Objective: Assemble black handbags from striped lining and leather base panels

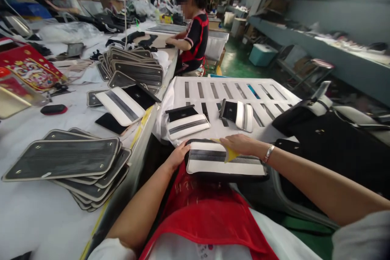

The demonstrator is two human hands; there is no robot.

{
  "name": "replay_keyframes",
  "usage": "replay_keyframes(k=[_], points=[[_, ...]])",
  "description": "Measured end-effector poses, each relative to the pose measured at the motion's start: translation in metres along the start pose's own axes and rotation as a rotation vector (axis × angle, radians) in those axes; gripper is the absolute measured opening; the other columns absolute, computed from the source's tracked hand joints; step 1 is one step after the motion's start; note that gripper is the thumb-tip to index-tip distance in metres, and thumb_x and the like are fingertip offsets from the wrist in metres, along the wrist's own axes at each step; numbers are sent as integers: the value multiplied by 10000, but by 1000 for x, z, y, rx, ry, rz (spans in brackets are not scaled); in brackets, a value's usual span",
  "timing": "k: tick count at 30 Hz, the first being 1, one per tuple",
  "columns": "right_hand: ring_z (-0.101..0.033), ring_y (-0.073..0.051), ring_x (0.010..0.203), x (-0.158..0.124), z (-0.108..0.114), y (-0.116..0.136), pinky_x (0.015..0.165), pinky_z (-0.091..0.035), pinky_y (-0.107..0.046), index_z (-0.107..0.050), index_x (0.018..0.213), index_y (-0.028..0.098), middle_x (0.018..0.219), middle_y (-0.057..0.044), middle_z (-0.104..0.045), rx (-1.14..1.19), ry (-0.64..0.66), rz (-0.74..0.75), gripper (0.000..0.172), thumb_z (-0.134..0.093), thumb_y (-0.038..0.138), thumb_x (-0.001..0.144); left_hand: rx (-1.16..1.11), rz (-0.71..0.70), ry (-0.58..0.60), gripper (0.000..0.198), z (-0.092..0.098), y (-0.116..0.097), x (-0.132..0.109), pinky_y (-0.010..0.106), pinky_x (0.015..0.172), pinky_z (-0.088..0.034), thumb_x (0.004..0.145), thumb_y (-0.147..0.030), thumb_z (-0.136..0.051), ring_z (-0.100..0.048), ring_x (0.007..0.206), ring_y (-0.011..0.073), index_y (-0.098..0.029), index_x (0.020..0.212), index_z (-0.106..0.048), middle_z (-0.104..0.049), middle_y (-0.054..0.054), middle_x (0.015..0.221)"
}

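A black-and-white bag (210, 166) with a dark grey stripe along its white face rests across my lap, above the red apron (210, 219). My left hand (180, 155) grips its left end, thumb on the near face and fingers partly hidden behind. Pressed flat over the top of the bag, my right hand (243, 145) holds a yellow cloth (232, 155) against the striped face. Just beyond lie two similar striped pieces, a white-and-black one (189, 126) and a smaller one (244, 116), on a slotted white crate (219, 89).
On the white table (27, 219) to the left are stacked grey panels (63, 156), more panels (137, 73) and a striped bag (122, 105). A black bag pile (335, 146) stands at right. A co-worker (195, 28) sits at the table ahead.
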State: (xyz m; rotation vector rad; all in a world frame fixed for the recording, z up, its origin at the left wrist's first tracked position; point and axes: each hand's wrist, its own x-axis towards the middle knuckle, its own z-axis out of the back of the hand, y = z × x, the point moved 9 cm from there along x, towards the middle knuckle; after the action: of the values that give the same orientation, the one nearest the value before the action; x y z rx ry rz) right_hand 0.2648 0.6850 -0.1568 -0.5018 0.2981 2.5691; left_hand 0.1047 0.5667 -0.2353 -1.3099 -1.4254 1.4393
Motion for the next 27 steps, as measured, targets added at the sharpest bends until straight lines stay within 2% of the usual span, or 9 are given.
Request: replay_keyframes(k=[2,4,7,9,13,16,19,23,27], points=[[-570,-184,677,-13,-6,0,614,-416,-280,-650,916,142,792,-107,-644,185,49,-54,509,-286,497,935,207,-63,-33,414,4,-10,3,360,1058,-339,869,-368,-460,-511,1192,227,-160,1219,-535,-595,83,1244],[-565,-177,656,-24,-10,9,576,-416,-270,-644,865,153,790,-93,-644,382,117,-54,515,-335,564,898,315,-86,-55,397,7,-14,7,353,1097,-274,864,-340,-470,-461,1242,223,-166,1213,-542,-573,76,1272],[-561,-157,647,-40,-16,30,530,-413,-241,-617,896,152,801,-66,-644,670,209,-29,439,-442,553,857,312,-77,-41,406,9,-14,4,331,1108,-253,871,-352,-467,-434,1266,208,-178,1233,-528,-552,60,1301],[-580,-155,678,-50,-27,47,511,-414,-222,-583,964,152,858,-63,-648,883,267,-45,422,-474,541,844,265,-68,-43,426,12,-9,-9,319,1086,-294,892,-401,-425,-436,1265,203,-190,1252,-513,-534,54,1323],[-617,-179,768,-65,-62,84,568,-478,-243,-498,1080,170,964,-78,-638,1353,332,-99,446,-507,531,820,88,65,-156,438,29,16,-51,317,854,-492,870,-493,-435,-549,1108,228,-188,1169,-533,-565,93,1241],[-614,-167,757,-65,-76,102,662,-502,-272,-487,1017,165,922,-69,-632,1514,281,-98,374,-524,482,821,79,119,-183,410,32,27,-73,275,667,-511,844,-551,-445,-598,867,189,-162,911,-555,-625,59,937],[-599,-157,714,-57,-70,100,635,-485,-270,-458,1008,172,894,-50,-624,1396,150,-105,338,-481,467,846,264,98,-105,470,22,17,-76,244,584,-463,846,-594,-394,-557,689,148,-159,740,-534,-576,13,698],[-558,-158,692,-39,-32,82,571,-418,-249,-461,949,167,827,-38,-605,868,-67,-96,298,-473,446,843,575,85,9,456,8,-4,-69,221,492,-375,807,-579,-455,-481,543,116,-168,615,-497,-504,-24,552],[-543,-157,720,-17,-12,85,575,-378,-231,-490,920,146,860,-44,-608,552,5,53,337,-620,401,743,691,106,70,412,2,-14,-66,215,443,-337,836,-498,-413,-477,463,108,-175,589,-482,-495,-24,506]])
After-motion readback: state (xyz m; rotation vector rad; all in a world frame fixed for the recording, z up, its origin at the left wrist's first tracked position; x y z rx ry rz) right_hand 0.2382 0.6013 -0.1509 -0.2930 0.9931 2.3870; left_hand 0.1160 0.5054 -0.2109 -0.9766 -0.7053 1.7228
